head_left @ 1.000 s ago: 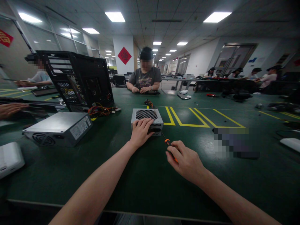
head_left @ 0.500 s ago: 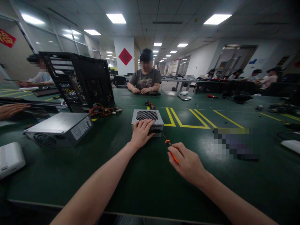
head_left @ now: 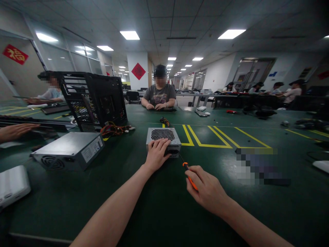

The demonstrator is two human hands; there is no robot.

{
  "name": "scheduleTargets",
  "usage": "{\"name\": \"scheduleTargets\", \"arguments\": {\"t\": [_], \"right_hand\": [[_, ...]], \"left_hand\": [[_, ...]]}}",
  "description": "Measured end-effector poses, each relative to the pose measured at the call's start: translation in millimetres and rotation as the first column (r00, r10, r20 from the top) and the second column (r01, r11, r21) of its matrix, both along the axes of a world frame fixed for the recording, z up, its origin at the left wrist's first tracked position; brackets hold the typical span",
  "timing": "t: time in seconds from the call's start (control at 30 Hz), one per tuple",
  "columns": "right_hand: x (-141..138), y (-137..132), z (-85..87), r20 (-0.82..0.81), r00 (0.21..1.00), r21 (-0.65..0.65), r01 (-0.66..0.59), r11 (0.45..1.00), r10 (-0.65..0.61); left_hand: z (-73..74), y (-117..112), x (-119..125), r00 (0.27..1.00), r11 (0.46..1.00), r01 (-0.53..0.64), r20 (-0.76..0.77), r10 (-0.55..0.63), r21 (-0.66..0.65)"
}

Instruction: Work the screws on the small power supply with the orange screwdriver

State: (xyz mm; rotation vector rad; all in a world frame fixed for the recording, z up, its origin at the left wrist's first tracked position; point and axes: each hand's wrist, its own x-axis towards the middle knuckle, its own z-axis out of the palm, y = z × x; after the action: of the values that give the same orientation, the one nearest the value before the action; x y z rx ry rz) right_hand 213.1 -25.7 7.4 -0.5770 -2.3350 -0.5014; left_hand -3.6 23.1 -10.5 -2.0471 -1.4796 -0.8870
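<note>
The metal power supply unit point(head_left: 162, 134) sits on the green table point(head_left: 159, 209), directly ahead of the operator, perforated grille facing up. The left hand point(head_left: 157, 154) rests across its near top edge—fingers extended over the upper face, thumb along the front face near a dark socket—without closing around the housing. The right hand point(head_left: 207, 187) is wrapped around the orange-and-black handle of a screwdriver point(head_left: 192, 180). The shaft slants up and left, its tip at the right side of the unit's front face; whether the tip is seated in a screw cannot be told. A cable bundle point(head_left: 165, 121) lies just behind the unit. To the left is a larger power supply point(head_left: 74, 147) with a round fan grille and a white label; behind it, a black computer case point(head_left: 108, 99) stands upright, with coloured wires point(head_left: 114, 129) at its base. A co-worker's hand point(head_left: 19, 131) extends at the far left. Another person point(head_left: 159, 96) sits opposite.
</note>
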Motion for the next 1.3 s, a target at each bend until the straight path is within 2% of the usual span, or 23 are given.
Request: {"name": "scheduleTargets", "arguments": {"t": [0.27,0.53,0.87,1.1,1.3], "right_hand": [[-0.3,0.8,3.0,-0.018,1.0,0.026,0.0,1.0,0.001],[-0.7,-2.2,1.9,0.0,1.0,-0.072,-0.011,0.997,0.011],[2.2,3.6,0.1,-0.041,0.999,0.033,0.01,0.999,-0.009],[1.3,1.7,-1.3,-0.023,1.0,-0.068,0.009,0.998,-0.011],[1.0,3.3,-0.5,-0.063,0.998,0.02,0.01,1.0,-0.009]], "left_hand": [[0.9,0.1,-0.2,1.0,1.0,-0.001,0.001,0.001,-0.007],[-0.1,0.5,-0.4,1.0,1.0,-0.005,-0.002,0.005,-0.007],[1.4,-0.4,-0.8,1.0,1.0,0.001,-0.009,-0.001,-0.01],[0.7,0.1,-1.2,1.0,1.0,0.012,0.0,-0.012,-0.02],[0.3,0.7,-1.5,1.0,1.0,0.005,-0.005,-0.005,-0.014]]}}
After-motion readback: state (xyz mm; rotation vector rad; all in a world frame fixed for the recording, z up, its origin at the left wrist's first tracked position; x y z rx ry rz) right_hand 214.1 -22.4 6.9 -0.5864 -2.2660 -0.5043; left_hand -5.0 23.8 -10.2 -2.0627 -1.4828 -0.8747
